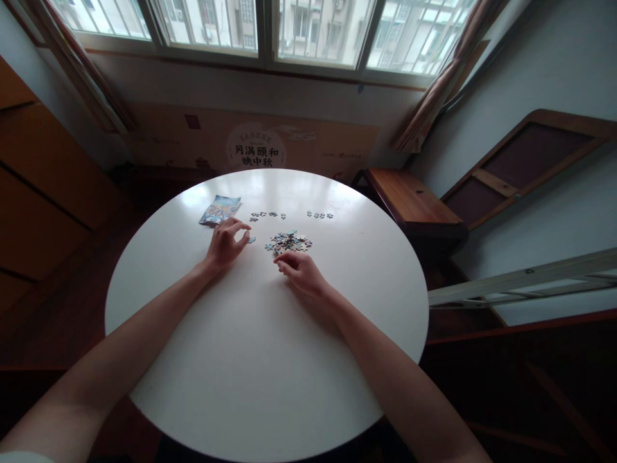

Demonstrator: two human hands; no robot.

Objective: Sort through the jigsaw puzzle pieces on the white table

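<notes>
On the white round table [250, 360], our left hand [225, 244] rests in front of the glossy picture packet [220, 209], thumb and forefinger parted, with one blue jigsaw piece [252, 240] lying just beside the thumb tip. Our right hand [299, 270] is at the near edge of the heap of jigsaw pieces [290, 241], its fingers drawn narrow; we cannot tell whether a piece sits between them. Beyond the heap lie a left group of loose pieces [272, 214] and, well apart, a right row of loose pieces [322, 216].

Pieces this small and flat probably handle best by their edges, with a light fingertip pinch. We do well to work from the heap's rim, so neighbours stay put, and to keep our wrists clear of both outlying groups.
</notes>
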